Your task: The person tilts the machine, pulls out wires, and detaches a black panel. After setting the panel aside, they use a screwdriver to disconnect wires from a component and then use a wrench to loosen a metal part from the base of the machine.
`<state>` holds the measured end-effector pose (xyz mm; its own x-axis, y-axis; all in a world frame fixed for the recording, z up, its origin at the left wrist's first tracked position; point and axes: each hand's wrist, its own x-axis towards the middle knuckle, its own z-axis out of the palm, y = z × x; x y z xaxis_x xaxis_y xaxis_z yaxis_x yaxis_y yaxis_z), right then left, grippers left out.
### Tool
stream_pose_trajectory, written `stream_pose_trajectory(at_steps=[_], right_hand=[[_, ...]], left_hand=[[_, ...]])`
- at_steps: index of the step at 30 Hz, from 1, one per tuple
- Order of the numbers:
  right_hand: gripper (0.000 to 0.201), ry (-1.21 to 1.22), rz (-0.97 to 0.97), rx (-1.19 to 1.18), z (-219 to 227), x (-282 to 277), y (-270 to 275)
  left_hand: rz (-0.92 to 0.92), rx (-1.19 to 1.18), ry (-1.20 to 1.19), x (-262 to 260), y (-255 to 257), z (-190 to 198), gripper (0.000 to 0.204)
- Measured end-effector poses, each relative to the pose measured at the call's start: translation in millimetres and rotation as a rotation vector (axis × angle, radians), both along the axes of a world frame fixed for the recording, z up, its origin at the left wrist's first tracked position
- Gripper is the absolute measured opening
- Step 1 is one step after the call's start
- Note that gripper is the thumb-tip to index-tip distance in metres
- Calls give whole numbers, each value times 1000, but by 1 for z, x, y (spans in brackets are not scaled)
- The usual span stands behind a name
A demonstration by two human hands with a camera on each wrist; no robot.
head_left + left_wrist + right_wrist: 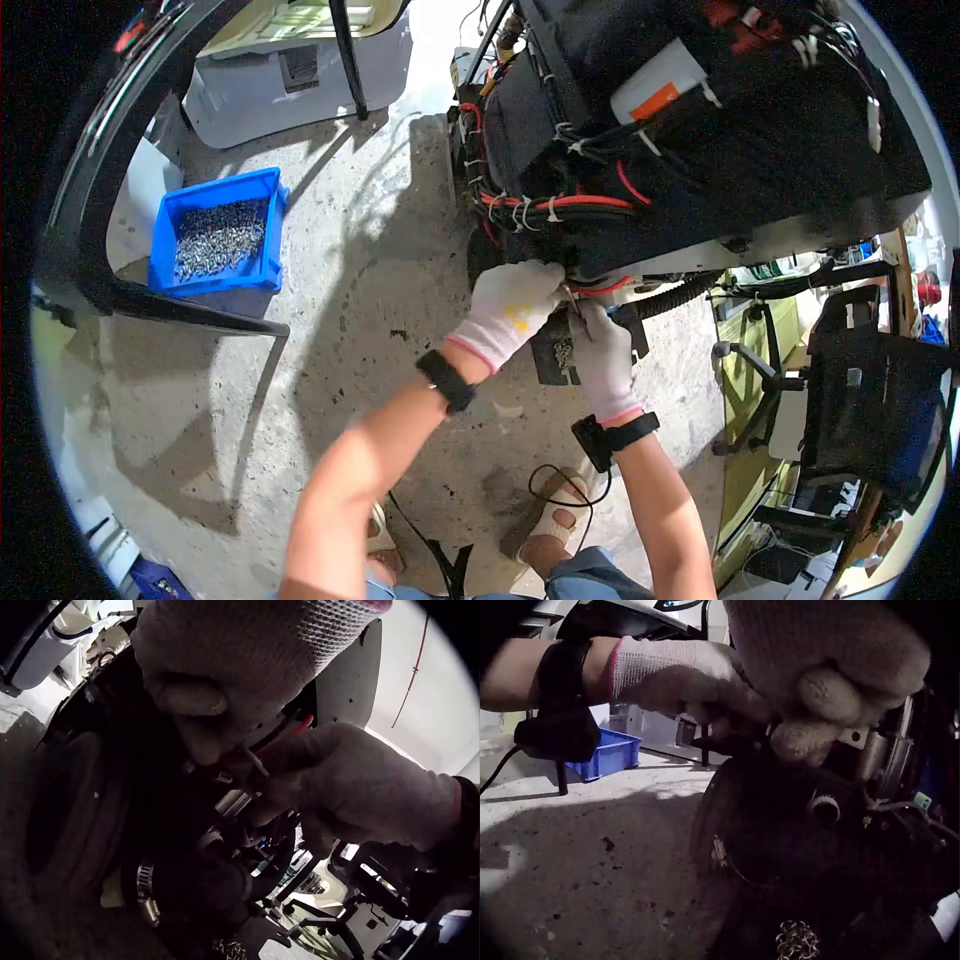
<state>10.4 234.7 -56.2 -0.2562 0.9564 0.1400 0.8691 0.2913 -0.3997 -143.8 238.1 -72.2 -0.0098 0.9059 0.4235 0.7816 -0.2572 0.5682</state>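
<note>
Both hands wear white knit gloves and work close together at the lower edge of a black machine (720, 170) bundled with cables. My left hand (515, 305) reaches in from the left, its fingers bent against the dark underside; I cannot tell what lies between them. Close beside it, my right hand (603, 360) pinches a thin metal rod (256, 761) that points toward the left fingertips. Below the hands, a heap of small metal rings (797, 941) lies on a black plate (552, 372). A metal hose clamp (147, 892) circles a dark tube in the left wrist view.
On the left, a blue bin (272, 255) of small metal parts stands within a black frame (190, 305). Red cables (590, 201) and a corrugated hose (680, 295) run along the machine. A black chair (850, 390) is at right; a loose cable (545, 492) lies by the feet.
</note>
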Motion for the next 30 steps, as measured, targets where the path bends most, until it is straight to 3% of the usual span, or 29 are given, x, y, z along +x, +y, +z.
stream_pose_trajectory(at_steps=[2, 3, 5, 6, 8, 10, 11, 12, 14, 15, 16, 18, 19, 20, 22, 24, 26, 30], right_hand=[[11, 146, 164, 57, 6, 5, -2], [14, -17, 160, 50, 19, -2, -4], [16, -98, 155, 32, 28, -18, 2], [17, -191, 161, 15, 29, -23, 6], [15, -40, 161, 15, 11, -28, 17], [10, 452, 143, 90, 4, -40, 15], [7, 416, 52, -83, 5, -39, 14], [7, 415, 66, -88, 6, -39, 11], [11, 773, -47, -260, 10, -38, 9], [9, 948, -102, -371, 7, -32, 13], [9, 929, -86, -374, 4, -28, 15], [9, 1289, -72, -543, -3, -22, 20], [11, 1023, -57, -317, -9, -26, 21], [11, 1008, -46, -324, -8, -26, 21], [13, 536, -50, -315, 3, -28, 18], [13, 611, -61, -346, -3, -30, 19], [13, 604, 14, -213, -25, -24, 28], [12, 594, -4, -201, -17, -33, 24]], left_hand=[[-79, -32, 16, -9, -6, 22, 19], [-76, -76, 34, -12, -5, 30, 23], [-27, -222, 10, -14, 0, 50, 32], [-89, -164, 5, -15, 4, 51, 30], [-190, 27, 115, -12, 11, 42, 28], [-214, 8, 146, -15, 19, 39, 27], [-251, -9, 171, -14, 19, 38, 26], [-236, -11, 169, -11, 18, 43, 26], [-193, -654, -523, -7, 16, 63, 28], [-206, -695, -599, -9, 13, 70, 28], [-195, -684, -620, -11, 12, 72, 28], [-251, -607, -554, -17, 6, 69, 26], [-212, -307, -296, -23, 12, 47, 25], [-169, -12, -30, -30, 16, 24, 24], [-119, 31, -101, -52, 8, 28, 23], [-151, 17, -173, -63, 2, 30, 21], [-163, -42, -197, -66, -4, 38, 20], [-198, -101, -139, -57, -2, 32, 19]])
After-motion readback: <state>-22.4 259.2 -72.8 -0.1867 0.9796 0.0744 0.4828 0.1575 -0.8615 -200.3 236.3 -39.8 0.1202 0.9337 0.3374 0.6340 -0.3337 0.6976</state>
